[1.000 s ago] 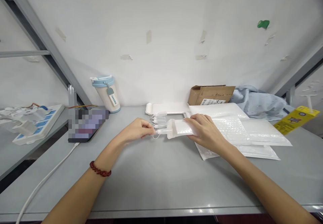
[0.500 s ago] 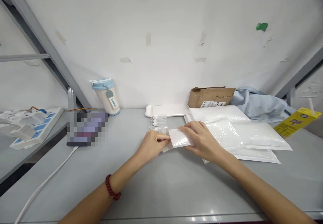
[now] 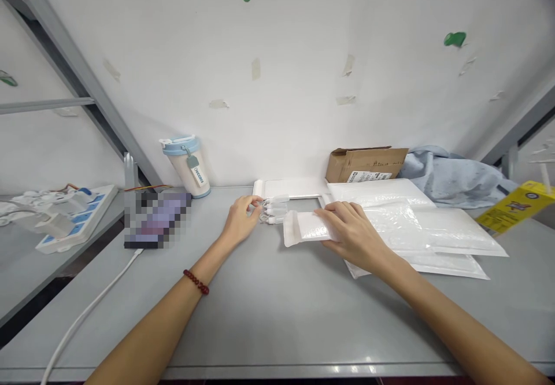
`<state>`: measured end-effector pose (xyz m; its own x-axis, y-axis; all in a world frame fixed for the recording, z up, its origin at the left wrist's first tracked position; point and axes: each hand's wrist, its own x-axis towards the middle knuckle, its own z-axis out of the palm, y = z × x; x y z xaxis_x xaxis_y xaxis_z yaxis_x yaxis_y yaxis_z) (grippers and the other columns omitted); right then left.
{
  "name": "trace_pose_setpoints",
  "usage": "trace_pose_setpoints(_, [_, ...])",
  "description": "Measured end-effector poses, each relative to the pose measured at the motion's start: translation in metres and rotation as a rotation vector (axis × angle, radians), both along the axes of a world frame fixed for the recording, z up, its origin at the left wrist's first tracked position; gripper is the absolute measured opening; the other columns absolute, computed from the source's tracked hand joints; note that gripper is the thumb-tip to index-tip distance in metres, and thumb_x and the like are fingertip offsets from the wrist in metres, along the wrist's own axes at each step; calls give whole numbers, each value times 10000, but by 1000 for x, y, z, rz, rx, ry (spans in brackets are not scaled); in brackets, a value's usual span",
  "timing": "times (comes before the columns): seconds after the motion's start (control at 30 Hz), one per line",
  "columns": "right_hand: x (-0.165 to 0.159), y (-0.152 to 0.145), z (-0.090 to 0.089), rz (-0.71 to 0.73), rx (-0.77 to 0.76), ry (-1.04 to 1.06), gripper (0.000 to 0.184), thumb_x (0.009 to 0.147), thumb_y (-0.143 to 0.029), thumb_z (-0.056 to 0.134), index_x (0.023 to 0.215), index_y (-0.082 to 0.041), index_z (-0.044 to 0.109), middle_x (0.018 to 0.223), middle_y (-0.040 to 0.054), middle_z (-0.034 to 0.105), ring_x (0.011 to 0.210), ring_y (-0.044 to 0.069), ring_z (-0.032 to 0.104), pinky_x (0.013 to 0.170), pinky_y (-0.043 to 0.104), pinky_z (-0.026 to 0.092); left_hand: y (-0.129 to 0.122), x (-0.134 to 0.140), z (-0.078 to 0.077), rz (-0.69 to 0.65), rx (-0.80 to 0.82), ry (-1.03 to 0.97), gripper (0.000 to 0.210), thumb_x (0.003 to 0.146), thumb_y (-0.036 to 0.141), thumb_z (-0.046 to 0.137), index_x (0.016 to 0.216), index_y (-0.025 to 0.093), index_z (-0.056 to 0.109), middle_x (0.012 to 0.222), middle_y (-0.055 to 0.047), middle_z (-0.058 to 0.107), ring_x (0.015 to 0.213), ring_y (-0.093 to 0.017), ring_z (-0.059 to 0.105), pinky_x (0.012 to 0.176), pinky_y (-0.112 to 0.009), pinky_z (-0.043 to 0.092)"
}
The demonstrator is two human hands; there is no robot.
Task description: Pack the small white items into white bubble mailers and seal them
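Note:
In my right hand (image 3: 353, 232) is a small white bubble mailer (image 3: 314, 229), gripped at its right end; its flap stands out toward the left. My left hand (image 3: 243, 217) has thumb and index finger pinched together at the wire loops of several small clear tubes (image 3: 276, 208) with white ends. Whether a loop lies between those fingertips is too small to make out. The tubes lie side by side on the grey table (image 3: 269, 310), just behind the mailer. A red bead bracelet (image 3: 196, 281) circles my left wrist.
Larger white bubble mailers (image 3: 459, 229) are stacked at right, before a cardboard box (image 3: 366, 165), blue cloth (image 3: 451, 171) and yellow carton (image 3: 515, 206). A flat white box (image 3: 295, 188) lies at the wall. Leftward are a tumbler (image 3: 188, 168), a cabled phone (image 3: 158, 220) and a power strip (image 3: 80, 220).
My left hand has let go of the small mailer's open end and moved left and back to the tubes' loops. The right hand still holds the mailer, whose flap now shows.

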<state>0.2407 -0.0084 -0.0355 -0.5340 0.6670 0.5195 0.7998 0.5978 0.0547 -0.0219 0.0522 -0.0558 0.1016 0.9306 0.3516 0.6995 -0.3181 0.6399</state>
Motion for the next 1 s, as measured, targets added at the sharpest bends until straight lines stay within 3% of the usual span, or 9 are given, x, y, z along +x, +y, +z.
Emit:
trace_pose_setpoints(0.17, [-1,1,-2,-14,-4,-18,427,722,-164,571,1140,-167,483,1014,119,537,931,248,482,811,387,361,13,2,-15,-32,48,84,219,812,291,496,960,207,634,928,-45,594,902,-199,504,817,-332,422])
trace_pose_setpoints(0.37, [-2,1,-3,-9,-12,-34,431,720,-159,582,1140,-155,486,1019,127,540,926,251,484,814,394,364,17,2,-21,-20,63,83,115,812,204,483,809,188,596,907,-43,594,893,-192,509,827,-337,423])
trace_pose_setpoints(0.63, [-1,1,-3,-19,-32,-26,433,718,-160,576,1141,-166,481,1022,119,537,936,251,485,815,389,358,16,0,-22,-36,43,110,172,814,200,483,953,194,585,964,-55,561,919,-203,508,844,-366,424])
trace_pose_setpoints(1.0, [-2,1,-2,-17,-27,-34,434,718,-171,594,1138,-165,485,1025,118,541,936,250,485,820,392,359,17,-1,-26,-109,47,168,170,817,154,454,903,194,596,912,-57,529,922,-207,512,843,-364,436])
